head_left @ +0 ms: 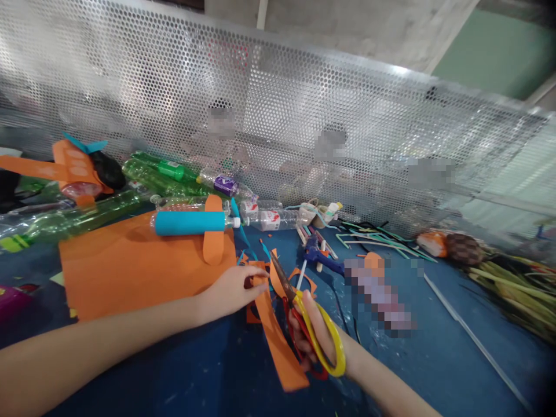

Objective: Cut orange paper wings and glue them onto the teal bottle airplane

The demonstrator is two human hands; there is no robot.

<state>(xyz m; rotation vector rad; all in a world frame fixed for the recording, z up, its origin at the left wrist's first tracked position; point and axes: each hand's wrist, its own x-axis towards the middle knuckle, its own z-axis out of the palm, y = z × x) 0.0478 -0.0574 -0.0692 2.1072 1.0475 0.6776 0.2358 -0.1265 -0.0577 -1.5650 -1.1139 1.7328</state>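
Observation:
My left hand (232, 289) pinches the upper end of a long orange paper strip (278, 347) between thumb and fingers. The strip slants down toward me over the blue table. My right hand (310, 336) is closed around the red and yellow handles of a pair of scissors (299, 301). Their dark blades point up and away, just right of the strip. Orange paper scraps with curved cut-outs (309, 282) lie beneath and behind the blades. Left of my hands, a large orange sheet (143, 266) carries a bottle wrapped in blue paper (191, 223) with an orange crosspiece (214, 249).
Clear bottles (271, 219) and green bottles (169, 176) line the back before a perforated metal screen (278, 116), with people behind it. A blue glue gun (315, 252) lies beyond the scissors. Rightward are thin straws (382, 240), a white rod (456, 315) and dry leaves (516, 289).

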